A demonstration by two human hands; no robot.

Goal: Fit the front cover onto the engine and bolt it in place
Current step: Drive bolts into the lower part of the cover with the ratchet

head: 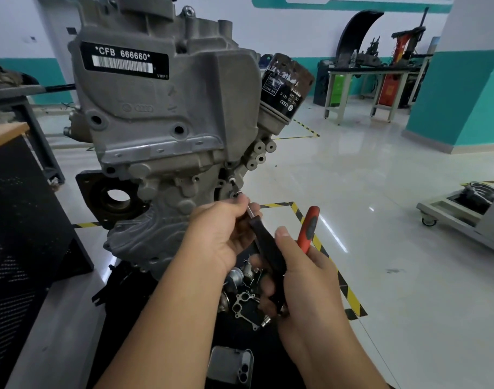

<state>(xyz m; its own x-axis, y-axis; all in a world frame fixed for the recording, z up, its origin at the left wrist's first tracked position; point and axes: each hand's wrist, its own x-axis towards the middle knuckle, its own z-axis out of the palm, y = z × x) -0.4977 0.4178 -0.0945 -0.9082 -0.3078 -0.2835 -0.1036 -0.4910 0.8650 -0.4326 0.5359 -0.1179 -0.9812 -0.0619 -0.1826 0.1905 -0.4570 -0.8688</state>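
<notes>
The front cover [167,113], a ribbed cast-aluminium piece, is seen seated against the engine [144,29] at the centre of the view, its face turned toward the camera. It is judged to be stiff and fairly heavy, with dry matt surfaces that should not slip; were it to be lifted, its thick outer edges and bolt bosses would be the places to take hold, not the thin webs.

At about 5 o'clock from the cover's middle, a bolt [232,181] is met by the tip of a screwdriver-type tool [264,242], whose thin shank is pinched between the fingertips of the left hand [220,240]. The black handle is wrapped by the right hand [302,279], and a red-handled tool [308,228] is held in the same grip. Whether the bolt is already threaded home cannot be made out, as the area is small and shadowed.

At 2 o'clock from the cover, a black oil filter [286,85] is mounted at a tilt on its housing.

At 6 o'clock, below the hands, a dark tray [248,335] appears to hold loose metal parts, among them a flat gasket-shaped plate [244,301] and a socket [265,322]. Nearer the lower edge a phone [231,366] lies flat.
</notes>
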